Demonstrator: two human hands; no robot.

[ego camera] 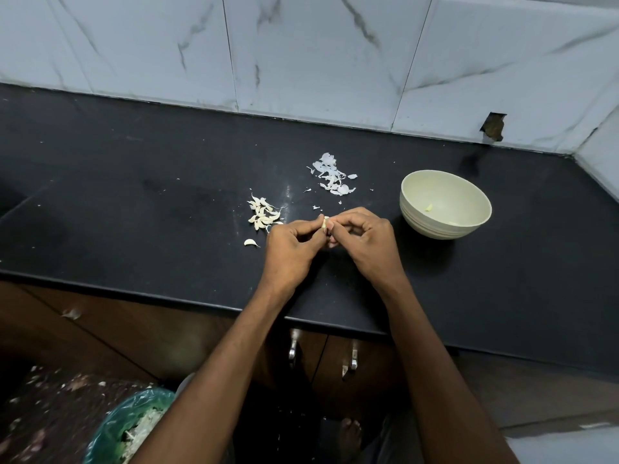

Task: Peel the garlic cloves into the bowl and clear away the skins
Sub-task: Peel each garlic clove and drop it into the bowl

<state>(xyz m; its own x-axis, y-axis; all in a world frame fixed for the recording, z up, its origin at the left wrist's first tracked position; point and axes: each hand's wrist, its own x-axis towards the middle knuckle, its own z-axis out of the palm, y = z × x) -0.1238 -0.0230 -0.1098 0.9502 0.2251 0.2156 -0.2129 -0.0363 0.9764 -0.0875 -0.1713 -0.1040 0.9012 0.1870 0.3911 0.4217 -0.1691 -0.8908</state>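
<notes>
Both hands pinch one garlic clove (324,224) between them, left hand (292,249) and right hand (365,241) meeting fingertip to fingertip; the bowl (445,203) sits rightward (nearer the right hand); clove roughly upright.

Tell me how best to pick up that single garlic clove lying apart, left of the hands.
Pinch the single clove across its plump rounded body, coming from above with the left hand, which is nearest. It lies flat on the counter, its thin tail pointing right, apart from the pile.
</notes>
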